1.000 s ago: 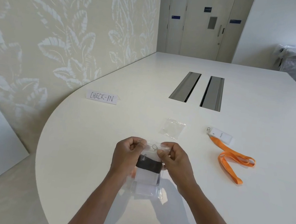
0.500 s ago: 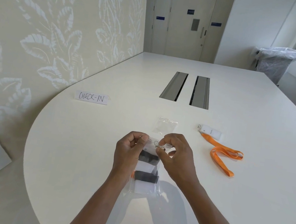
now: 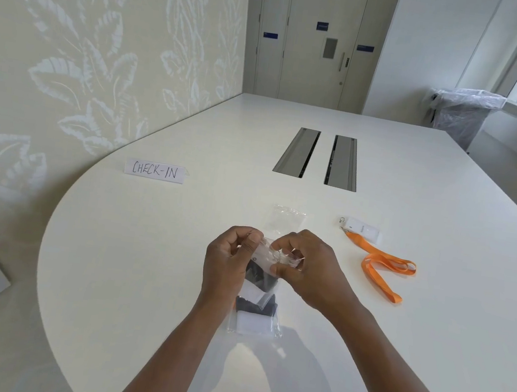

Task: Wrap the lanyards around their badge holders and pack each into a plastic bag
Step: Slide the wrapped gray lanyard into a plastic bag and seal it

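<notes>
Left hand (image 3: 229, 257) and right hand (image 3: 310, 265) both pinch top edge of plastic bag (image 3: 255, 322), held above table (image 3: 143, 263); black-wrapped badge holder (image 3: 257, 307) inside, bag seal probably unclosed; orange lanyard (image 3: 382, 268) lies right

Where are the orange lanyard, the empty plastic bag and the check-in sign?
orange lanyard (image 3: 386, 264): head view, on the looped strap.
empty plastic bag (image 3: 287, 220): head view, on its clear middle.
check-in sign (image 3: 154, 170): head view, on the handwritten lettering.

Office meeting room: big white table (image 3: 399, 313) under the hands, cable hatches (image 3: 318, 159) beyond them, CHECK-IN sign (image 3: 154, 170) front-left, doors (image 3: 317, 39) far ahead.
</notes>
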`<action>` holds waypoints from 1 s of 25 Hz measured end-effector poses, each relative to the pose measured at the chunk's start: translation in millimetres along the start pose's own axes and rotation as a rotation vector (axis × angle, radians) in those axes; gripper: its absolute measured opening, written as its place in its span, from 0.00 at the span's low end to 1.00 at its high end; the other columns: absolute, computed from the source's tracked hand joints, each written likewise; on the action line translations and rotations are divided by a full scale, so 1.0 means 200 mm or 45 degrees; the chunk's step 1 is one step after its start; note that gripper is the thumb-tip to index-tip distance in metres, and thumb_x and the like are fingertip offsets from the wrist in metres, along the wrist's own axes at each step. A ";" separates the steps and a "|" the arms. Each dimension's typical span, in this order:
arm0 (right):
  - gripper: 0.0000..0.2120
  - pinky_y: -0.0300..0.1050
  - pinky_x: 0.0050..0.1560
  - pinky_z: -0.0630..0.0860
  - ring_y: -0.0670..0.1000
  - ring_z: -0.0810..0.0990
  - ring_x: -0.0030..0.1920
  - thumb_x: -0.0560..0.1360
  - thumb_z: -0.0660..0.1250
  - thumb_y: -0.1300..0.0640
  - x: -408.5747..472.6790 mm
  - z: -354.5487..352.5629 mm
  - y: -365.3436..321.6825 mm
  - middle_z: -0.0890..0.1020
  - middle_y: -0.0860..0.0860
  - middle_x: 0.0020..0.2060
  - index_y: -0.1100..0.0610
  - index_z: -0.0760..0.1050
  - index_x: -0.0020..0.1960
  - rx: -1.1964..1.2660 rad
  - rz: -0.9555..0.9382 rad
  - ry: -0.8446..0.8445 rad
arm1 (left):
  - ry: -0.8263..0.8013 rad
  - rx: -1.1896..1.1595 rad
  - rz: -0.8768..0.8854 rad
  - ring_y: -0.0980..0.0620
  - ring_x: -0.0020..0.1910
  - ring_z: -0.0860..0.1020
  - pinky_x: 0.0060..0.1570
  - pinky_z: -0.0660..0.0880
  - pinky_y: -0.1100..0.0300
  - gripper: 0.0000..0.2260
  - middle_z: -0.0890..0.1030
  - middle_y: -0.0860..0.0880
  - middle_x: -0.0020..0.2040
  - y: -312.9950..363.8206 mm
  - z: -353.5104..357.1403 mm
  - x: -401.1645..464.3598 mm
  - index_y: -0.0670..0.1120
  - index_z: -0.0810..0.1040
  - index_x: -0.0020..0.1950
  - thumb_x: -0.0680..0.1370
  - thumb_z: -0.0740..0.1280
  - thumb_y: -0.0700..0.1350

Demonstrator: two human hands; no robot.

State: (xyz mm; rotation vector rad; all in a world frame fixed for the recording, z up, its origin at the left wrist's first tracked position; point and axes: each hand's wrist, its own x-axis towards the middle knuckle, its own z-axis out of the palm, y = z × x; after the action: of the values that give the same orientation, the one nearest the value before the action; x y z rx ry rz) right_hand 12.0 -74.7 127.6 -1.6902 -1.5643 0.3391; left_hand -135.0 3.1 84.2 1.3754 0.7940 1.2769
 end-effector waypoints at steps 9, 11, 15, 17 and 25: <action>0.11 0.31 0.37 0.73 0.41 0.81 0.36 0.72 0.76 0.63 0.02 0.02 0.00 0.82 0.43 0.36 0.49 0.79 0.38 0.081 0.076 0.048 | 0.161 0.048 -0.027 0.55 0.38 0.80 0.40 0.78 0.60 0.06 0.85 0.50 0.40 -0.03 0.04 0.01 0.53 0.83 0.44 0.80 0.70 0.46; 0.10 0.29 0.33 0.71 0.41 0.79 0.32 0.73 0.75 0.63 0.02 0.02 0.01 0.82 0.41 0.31 0.51 0.80 0.37 0.096 0.113 0.033 | 0.170 0.059 -0.049 0.56 0.36 0.79 0.39 0.77 0.62 0.07 0.85 0.49 0.39 -0.03 0.05 0.01 0.52 0.83 0.43 0.80 0.69 0.46; 0.12 0.29 0.31 0.68 0.39 0.75 0.28 0.74 0.72 0.62 0.02 0.02 0.02 0.78 0.36 0.26 0.50 0.78 0.35 0.064 0.100 0.018 | 0.073 0.162 -0.056 0.59 0.33 0.78 0.36 0.74 0.67 0.07 0.84 0.53 0.36 -0.04 0.06 0.02 0.50 0.82 0.43 0.81 0.69 0.47; 0.13 0.28 0.31 0.69 0.40 0.75 0.29 0.74 0.71 0.62 0.01 0.02 0.02 0.78 0.36 0.27 0.49 0.76 0.34 0.070 0.089 0.014 | -0.003 0.204 -0.063 0.58 0.33 0.77 0.35 0.74 0.66 0.08 0.83 0.54 0.35 -0.03 0.06 0.03 0.50 0.81 0.43 0.82 0.68 0.48; 0.06 0.39 0.32 0.78 0.49 0.80 0.29 0.75 0.72 0.64 0.02 -0.01 0.03 0.83 0.55 0.30 0.60 0.82 0.39 0.661 0.409 -0.149 | -0.049 0.157 -0.056 0.58 0.34 0.77 0.36 0.73 0.67 0.08 0.82 0.54 0.34 -0.04 0.05 0.03 0.49 0.81 0.43 0.82 0.68 0.47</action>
State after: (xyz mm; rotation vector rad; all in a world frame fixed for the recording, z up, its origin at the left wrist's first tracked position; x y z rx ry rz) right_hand 18.4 -71.8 125.6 -1.5149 -1.1430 0.9371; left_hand -122.8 8.8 78.5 1.4680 0.8846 1.1803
